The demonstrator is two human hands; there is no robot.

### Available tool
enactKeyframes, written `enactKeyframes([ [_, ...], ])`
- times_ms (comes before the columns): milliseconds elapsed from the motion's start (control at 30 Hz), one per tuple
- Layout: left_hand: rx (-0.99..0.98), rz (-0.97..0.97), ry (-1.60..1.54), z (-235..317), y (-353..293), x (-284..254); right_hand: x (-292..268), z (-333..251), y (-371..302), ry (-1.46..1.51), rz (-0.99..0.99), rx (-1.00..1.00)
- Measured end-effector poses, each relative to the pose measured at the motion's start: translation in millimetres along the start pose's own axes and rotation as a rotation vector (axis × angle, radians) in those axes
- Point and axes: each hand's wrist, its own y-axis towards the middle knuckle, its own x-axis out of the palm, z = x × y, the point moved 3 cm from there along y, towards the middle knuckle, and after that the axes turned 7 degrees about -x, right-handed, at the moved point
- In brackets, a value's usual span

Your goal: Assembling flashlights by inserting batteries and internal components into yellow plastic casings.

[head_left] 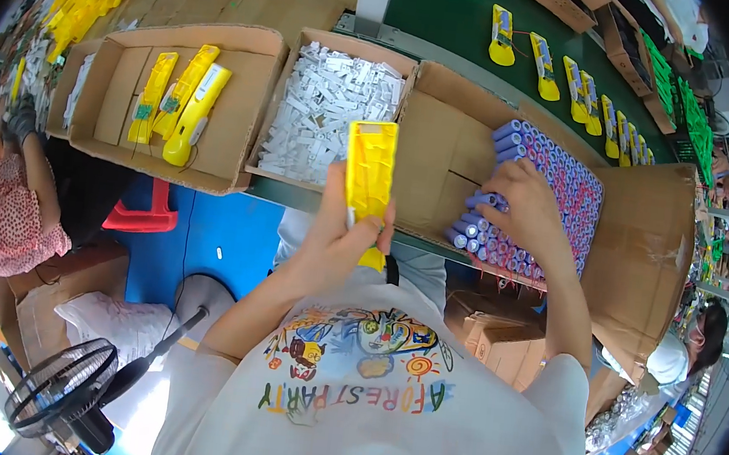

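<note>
In my left hand [341,241], fingers closed round its lower part, is a long yellow plastic housing [370,161] with its hollow, ribbed inside facing up. My right hand [526,207] is in the cardboard box at the right, its thumb and fingers pinching a purple cylindrical battery cell [485,199]. Beside that hand stand rows of purple battery cells [569,182], packed upright with pinkish-red wires showing at the near edge. Just beyond the left hand is a box of small white plastic parts [332,100].
Left lies a cardboard box [251,122] with yellow housings [190,111], some with green circuit boards. Across the green conveyor belt [456,33] runs a row of yellow-and-white units [545,67]. A black fan [68,387] and red stool [149,209] stand below left. A co-worker [11,208] sits far left.
</note>
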Motion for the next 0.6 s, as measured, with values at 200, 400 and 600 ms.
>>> enactKeyframes([
  [200, -0.149, -0.095, -0.125, -17.4, -4.5, 14.4, -37.9, -74.0, 10.4, -0.061, 0.497, -0.321],
  [400, -0.151, -0.088, -0.116, -20.2, -6.0, 8.5, -26.2, -117.7, 25.7, 0.051, 0.371, -0.653],
  [600, -0.156, -0.019, -0.122, 4.4, -20.7, -37.4, -5.9, -137.1, 66.3, 0.325, 0.28, -0.662],
])
